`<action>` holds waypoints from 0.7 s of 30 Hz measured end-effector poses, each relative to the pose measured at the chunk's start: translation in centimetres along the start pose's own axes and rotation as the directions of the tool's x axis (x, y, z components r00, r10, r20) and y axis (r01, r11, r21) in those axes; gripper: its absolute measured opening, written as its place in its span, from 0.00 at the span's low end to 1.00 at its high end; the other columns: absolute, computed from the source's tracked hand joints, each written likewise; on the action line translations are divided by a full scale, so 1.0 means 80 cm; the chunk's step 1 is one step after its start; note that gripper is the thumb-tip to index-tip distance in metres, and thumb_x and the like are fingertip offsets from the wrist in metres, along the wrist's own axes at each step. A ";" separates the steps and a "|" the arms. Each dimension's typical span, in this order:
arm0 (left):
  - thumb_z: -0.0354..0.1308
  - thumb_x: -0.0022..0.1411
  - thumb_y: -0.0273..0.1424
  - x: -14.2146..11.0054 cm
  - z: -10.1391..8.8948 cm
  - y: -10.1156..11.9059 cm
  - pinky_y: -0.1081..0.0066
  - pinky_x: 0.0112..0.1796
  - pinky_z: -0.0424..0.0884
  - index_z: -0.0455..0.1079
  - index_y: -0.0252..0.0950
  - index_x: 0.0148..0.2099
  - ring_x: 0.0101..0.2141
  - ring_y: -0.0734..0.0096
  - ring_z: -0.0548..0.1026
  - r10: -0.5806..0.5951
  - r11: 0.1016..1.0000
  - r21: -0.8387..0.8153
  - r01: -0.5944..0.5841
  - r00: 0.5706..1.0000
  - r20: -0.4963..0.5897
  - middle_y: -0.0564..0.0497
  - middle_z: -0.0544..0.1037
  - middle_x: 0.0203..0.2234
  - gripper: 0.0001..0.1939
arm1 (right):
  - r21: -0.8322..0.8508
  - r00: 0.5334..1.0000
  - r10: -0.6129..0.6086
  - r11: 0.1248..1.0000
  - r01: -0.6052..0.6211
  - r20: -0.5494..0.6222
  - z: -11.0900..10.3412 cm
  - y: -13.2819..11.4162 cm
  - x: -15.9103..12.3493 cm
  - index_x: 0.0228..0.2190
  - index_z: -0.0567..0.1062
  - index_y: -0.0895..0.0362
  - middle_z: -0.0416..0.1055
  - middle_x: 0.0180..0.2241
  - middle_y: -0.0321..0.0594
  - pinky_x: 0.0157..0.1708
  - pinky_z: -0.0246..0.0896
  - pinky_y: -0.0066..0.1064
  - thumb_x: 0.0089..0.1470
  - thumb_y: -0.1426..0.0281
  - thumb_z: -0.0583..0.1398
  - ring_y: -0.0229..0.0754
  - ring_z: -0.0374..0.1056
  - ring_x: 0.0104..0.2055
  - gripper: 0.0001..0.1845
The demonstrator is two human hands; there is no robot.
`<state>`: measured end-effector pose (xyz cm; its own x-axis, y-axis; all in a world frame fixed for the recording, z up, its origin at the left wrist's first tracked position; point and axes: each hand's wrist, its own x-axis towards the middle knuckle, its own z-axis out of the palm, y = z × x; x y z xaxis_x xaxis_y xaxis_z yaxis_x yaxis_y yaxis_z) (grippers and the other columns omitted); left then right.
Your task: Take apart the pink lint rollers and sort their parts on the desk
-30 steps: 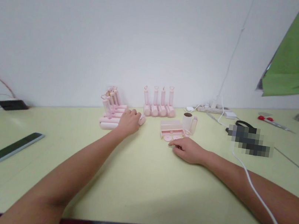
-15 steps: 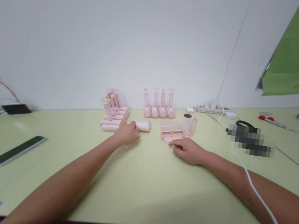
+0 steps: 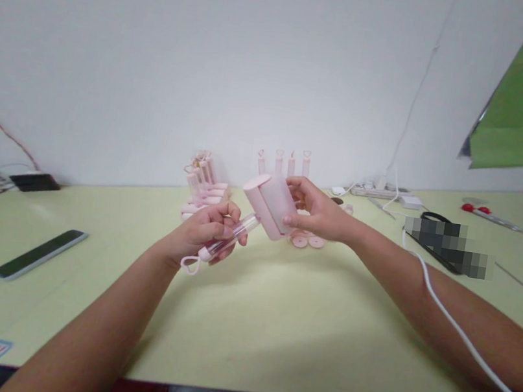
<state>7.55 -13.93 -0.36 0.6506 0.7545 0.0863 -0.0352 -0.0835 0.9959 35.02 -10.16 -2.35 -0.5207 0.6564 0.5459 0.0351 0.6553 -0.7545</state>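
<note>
My left hand point(image 3: 207, 230) is closed around the clear tube handle point(image 3: 236, 231) of what looks like a pink lint roller. A pink loop point(image 3: 191, 265) hangs from the handle's near end. My right hand point(image 3: 320, 213) grips the wide pink head point(image 3: 273, 207) of the same thing, thumb on its near side. The roller is tilted above the table, and the tube's far end meets the head. Below my right hand lie round pink discs point(image 3: 300, 242); the pink case beside them is mostly hidden.
Similar pink rollers point(image 3: 207, 193) are grouped at the left, and several more handles point(image 3: 279, 161) stand by the wall. A dark-topped tablet-like slab point(image 3: 39, 254) lies at the left. A power strip point(image 3: 375, 191), red-handled scissors point(image 3: 489, 215) and a white cable point(image 3: 444, 321) are at the right.
The pink roller that lay under my left hand is now raised off the table. My right hand has left the discs, moved up and left, and taken hold of the roller's head.
</note>
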 end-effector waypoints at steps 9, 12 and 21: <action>0.60 0.51 0.30 -0.035 -0.041 0.010 0.81 0.09 0.58 0.61 0.38 0.38 0.12 0.77 0.67 0.078 0.978 -0.188 -0.086 0.996 -0.051 0.49 0.76 0.28 0.13 | 0.180 0.984 -0.009 0.983 0.041 -0.179 -0.022 0.010 0.074 0.50 0.64 0.53 0.72 0.41 0.38 0.39 0.66 0.32 0.42 0.60 0.71 0.41 0.71 0.41 0.36; 0.57 0.52 0.30 -0.044 -0.051 0.015 0.81 0.09 0.57 0.63 0.37 0.38 0.14 0.77 0.66 0.133 0.962 -0.215 -0.166 0.978 -0.159 0.48 0.75 0.28 0.09 | -0.206 0.988 0.096 0.971 -0.119 -0.121 -0.019 0.047 0.089 0.51 0.66 0.55 0.73 0.43 0.42 0.39 0.65 0.32 0.43 0.63 0.70 0.42 0.70 0.40 0.34; 0.53 0.55 0.30 -0.037 -0.051 -0.004 0.79 0.12 0.60 0.60 0.38 0.40 0.16 0.76 0.67 0.127 0.961 -0.214 -0.174 0.968 -0.219 0.49 0.75 0.27 0.09 | -0.747 0.925 0.324 0.661 -0.072 0.197 0.050 0.106 0.108 0.49 0.69 0.57 0.75 0.42 0.46 0.33 0.59 0.30 0.40 0.70 0.68 0.46 0.71 0.37 0.31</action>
<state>2.54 -13.51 -0.79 0.4590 0.8618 0.2157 -0.3095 -0.0724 0.9481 27.43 -0.40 -5.52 -0.6387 0.7459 0.1891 0.6979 0.6650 -0.2659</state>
